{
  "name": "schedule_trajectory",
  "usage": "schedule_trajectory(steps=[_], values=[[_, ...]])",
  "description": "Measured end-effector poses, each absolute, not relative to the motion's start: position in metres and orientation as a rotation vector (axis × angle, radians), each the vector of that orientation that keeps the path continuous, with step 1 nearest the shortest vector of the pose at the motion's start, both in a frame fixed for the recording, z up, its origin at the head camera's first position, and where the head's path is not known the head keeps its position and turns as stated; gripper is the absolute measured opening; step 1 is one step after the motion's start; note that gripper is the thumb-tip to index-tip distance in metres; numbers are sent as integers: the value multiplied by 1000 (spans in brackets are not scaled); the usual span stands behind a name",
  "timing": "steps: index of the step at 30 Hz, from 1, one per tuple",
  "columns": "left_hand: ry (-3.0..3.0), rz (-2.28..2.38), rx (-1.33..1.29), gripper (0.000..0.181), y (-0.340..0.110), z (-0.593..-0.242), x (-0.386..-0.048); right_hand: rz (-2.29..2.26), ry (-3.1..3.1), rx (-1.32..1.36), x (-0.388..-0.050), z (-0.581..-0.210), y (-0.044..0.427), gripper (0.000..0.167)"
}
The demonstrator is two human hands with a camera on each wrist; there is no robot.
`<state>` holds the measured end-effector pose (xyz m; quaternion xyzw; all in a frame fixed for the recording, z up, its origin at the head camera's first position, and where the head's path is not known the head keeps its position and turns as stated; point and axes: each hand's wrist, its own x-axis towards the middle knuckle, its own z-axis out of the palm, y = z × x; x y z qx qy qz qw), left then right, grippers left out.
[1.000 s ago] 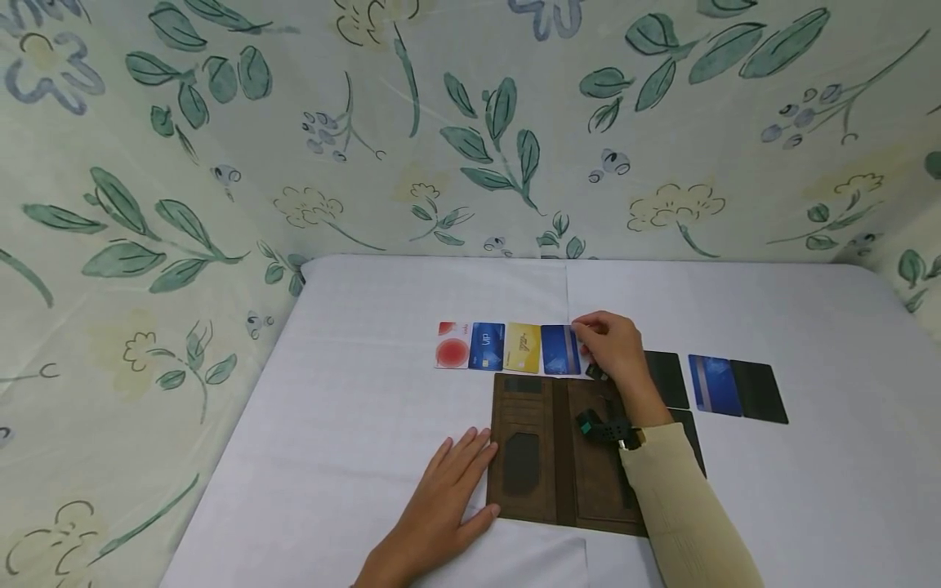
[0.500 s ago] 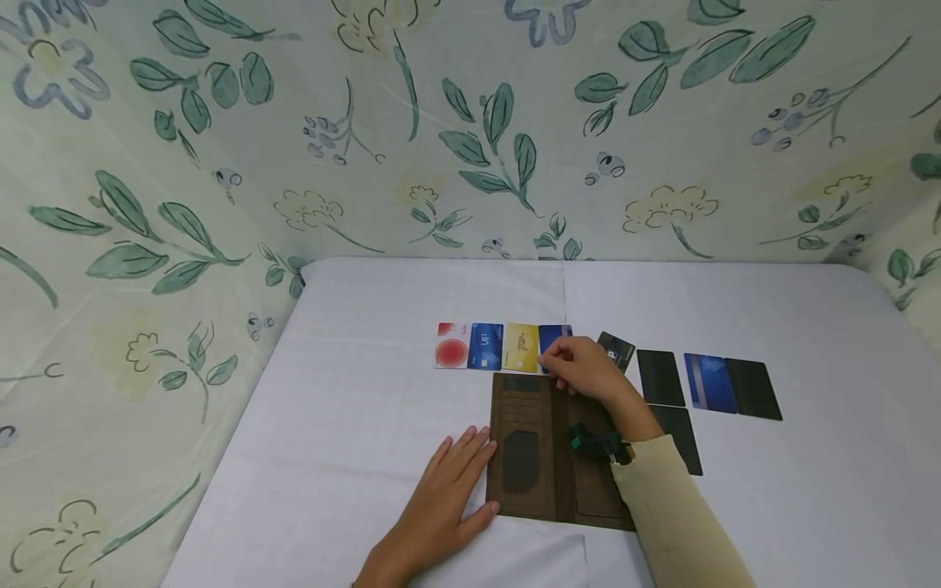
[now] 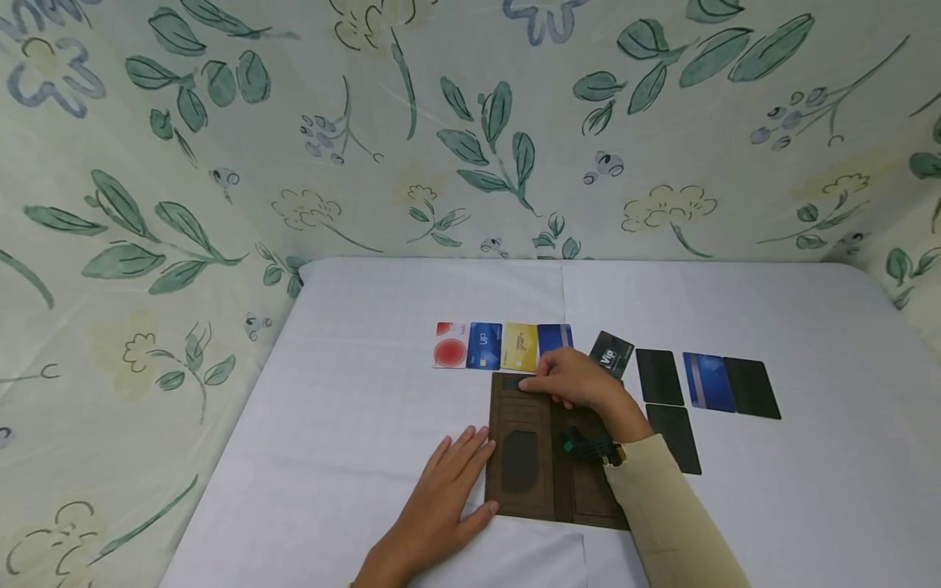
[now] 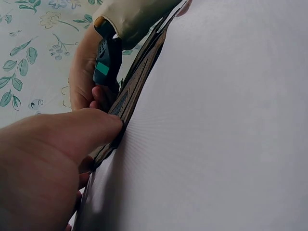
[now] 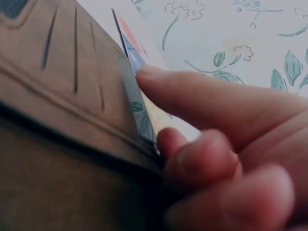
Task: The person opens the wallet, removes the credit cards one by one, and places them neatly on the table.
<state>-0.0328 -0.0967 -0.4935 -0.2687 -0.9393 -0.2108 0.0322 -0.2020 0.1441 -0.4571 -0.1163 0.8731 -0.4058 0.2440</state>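
Note:
A brown bifold wallet (image 3: 562,465) lies spread on the white tabletop, with card slots and two dark windows on its left half. My left hand (image 3: 439,498) lies flat beside it, fingertips and thumb (image 4: 103,125) touching its left edge. Over the wallet's top edge, my right hand (image 3: 577,380) has one fingertip at the small upper window (image 3: 510,382). In the right wrist view, that hand's curled fingers (image 5: 207,154) are next to a shiny panel (image 5: 132,91) with a thin dark edge. Whether they pinch it, I cannot tell.
Above the wallet is a card row: red-and-white (image 3: 450,347), blue VIP (image 3: 484,346), yellow (image 3: 520,347) and blue striped (image 3: 555,335). A tilted black VIP card (image 3: 611,354) lies right of it. Further right are black cards (image 3: 659,376) and another blue striped card (image 3: 709,382).
My right hand has moved left and toward me, from the right end of the card row to the wallet's upper window, uncovering the black VIP card. The left hand stays in place.

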Motion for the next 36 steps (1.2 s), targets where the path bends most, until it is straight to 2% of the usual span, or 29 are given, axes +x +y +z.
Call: schedule_trajectory(steps=[4,13,21,26,36], values=[[-2894,-651,-825,69,-97,-493,-33,-1010,2421,-328,-202,-457,140,41],[-2894,-645,-824,69,-96,-490,-34,-930,2478,-253,-203,-453,134,42],[-2868,-646,-831,70,-96,-494,-34,-1055,2424,-209,-204,-460,139,35],[-2854,-645,-833,70,-97,-495,-33,-1176,2343,-179,-202,-463,142,38],[-2853,-632,-839,69,-97,-494,-33,-1243,2318,-216,-200,-460,141,32]])
